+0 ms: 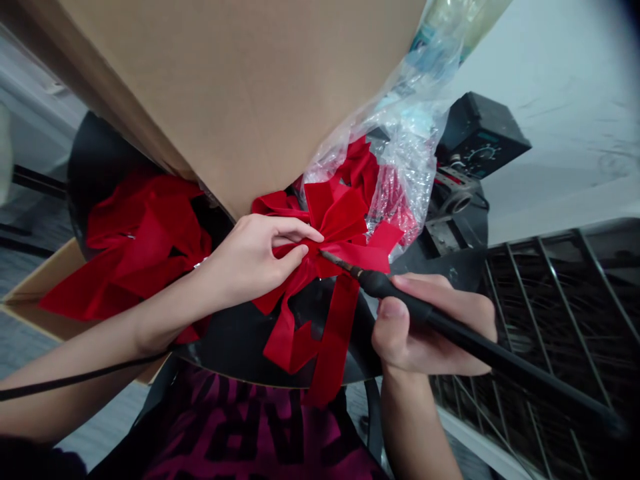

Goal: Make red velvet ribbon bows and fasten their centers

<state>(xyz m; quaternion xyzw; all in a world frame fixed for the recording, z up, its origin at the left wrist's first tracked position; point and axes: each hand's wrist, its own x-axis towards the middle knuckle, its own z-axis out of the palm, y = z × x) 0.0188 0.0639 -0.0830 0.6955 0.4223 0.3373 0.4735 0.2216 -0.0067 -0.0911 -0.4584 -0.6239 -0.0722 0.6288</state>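
A red velvet bow [340,220] with loops and trailing tails lies over the round black table in front of me. My left hand [260,257] pinches the bow near its middle, thumb and fingertips close together on the fabric. My right hand [430,327] grips the black handle of a soldering iron [385,288]. The iron's thin tip reaches the bow's centre, just beside my left fingertips; whether it presses into the fabric I cannot tell. One bow tail [335,347] hangs past the table's front edge.
A large cardboard box [260,87] rises at the back. Clear plastic bags [405,160] holding red bows stand right of it. Further right are a black control unit with a dial [480,143] and a metal iron holder [455,197]. More red bows [150,240] are piled left on the black table [235,347].
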